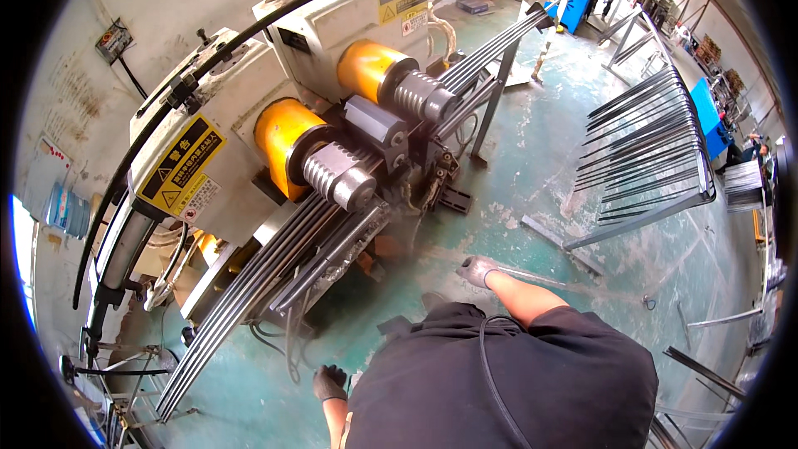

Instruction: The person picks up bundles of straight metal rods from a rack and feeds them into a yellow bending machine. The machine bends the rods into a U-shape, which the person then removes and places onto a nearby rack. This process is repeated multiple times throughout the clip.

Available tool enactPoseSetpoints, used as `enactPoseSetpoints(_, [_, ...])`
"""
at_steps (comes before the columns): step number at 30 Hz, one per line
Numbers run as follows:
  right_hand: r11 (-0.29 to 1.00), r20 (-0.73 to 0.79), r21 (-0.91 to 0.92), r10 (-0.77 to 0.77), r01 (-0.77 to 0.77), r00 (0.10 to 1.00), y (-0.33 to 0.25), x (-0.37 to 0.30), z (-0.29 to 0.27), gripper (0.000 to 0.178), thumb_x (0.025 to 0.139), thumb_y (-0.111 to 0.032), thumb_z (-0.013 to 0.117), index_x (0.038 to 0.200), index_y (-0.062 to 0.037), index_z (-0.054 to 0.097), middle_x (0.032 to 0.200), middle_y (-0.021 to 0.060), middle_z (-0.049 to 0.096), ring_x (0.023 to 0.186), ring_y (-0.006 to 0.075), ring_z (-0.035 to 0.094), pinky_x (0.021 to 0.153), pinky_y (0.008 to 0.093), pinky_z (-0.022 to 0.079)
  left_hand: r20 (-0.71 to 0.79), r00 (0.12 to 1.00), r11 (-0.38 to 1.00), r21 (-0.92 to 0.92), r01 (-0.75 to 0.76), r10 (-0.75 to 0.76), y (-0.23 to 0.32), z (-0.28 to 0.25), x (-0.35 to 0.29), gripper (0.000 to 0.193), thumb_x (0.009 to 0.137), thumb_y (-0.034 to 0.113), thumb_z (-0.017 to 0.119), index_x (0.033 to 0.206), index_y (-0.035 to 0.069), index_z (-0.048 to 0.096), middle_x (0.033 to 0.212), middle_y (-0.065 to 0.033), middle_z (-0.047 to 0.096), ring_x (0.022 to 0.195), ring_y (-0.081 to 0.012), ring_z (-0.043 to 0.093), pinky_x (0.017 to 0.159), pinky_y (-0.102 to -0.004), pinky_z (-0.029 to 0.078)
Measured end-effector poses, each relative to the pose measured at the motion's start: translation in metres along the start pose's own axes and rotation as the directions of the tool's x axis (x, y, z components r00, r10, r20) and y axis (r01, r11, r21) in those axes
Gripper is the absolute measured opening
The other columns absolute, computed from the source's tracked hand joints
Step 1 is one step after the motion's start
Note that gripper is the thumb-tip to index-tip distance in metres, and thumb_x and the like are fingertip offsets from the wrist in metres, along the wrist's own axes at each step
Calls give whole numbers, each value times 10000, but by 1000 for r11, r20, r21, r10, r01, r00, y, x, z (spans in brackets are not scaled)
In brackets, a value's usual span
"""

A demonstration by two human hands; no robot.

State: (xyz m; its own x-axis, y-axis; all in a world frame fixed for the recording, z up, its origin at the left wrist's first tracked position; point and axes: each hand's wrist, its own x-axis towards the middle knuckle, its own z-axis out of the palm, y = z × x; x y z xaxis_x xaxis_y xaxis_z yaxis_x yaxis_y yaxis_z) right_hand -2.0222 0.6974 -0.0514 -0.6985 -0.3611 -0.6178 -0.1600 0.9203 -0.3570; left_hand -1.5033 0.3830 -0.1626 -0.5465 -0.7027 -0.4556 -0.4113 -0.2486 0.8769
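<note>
My right hand, in a grey work glove, reaches forward with its fingers curled closed. A thin pale bar shows beside that wrist; I cannot tell whether it is held or lies on the floor. Low at the left, my left hand in a dark glove hangs loosely curled, with nothing visible in it. Both hands are apart from the large machine ahead. Its two grooved rollers stick out of orange housings. Several long metal tubes lie side by side beneath the rollers.
A rack with many dark prongs stands on the green floor at right. Black cables hang below the machine. Metal bars lie at lower right. A blue machine and a blurred person stand at the back.
</note>
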Motion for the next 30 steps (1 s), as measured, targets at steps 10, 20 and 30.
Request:
enactPoseSetpoints(10, [793, -499, 477, -111, 379, 859, -104, 14, -117, 435, 943, -374, 649, 1163, -7, 731, 1070, 206, 755, 1030, 314, 720, 915, 405, 533, -308, 951, 527, -812, -250, -22, 278, -25, 20, 438, 1066, 508, 494, 1174, 105, 626, 1235, -104, 663, 1091, -277, 599, 994, -469, 464])
enactPoseSetpoints(20, [-55, -564, 824, -172, 564, 807, -210, 57, -188, 464, 1009, -358, 668, 1300, 4, 655, 1249, 89, 703, 1109, 183, 626, 986, 341, 474, -581, 637, 406, -492, -770, 507, 608, -3, -47, 525, 1127, 423, 352, 1448, 43, 521, 1446, -181, 587, 1275, -343, 589, 1091, -468, 470])
enactPoseSetpoints(30, [200, -755, 501, -375, 842, 538, -237, 157, -183, 460, 913, -248, 744, 1264, 38, 665, 1185, 117, 714, 1021, 203, 666, 885, 342, 512, -403, 414, 413, -92, -906, 816, 742, 104, -71, 602, 1034, 480, 611, 1379, -8, 538, 1194, -161, 679, 1064, -235, 677, 933, -394, 576])
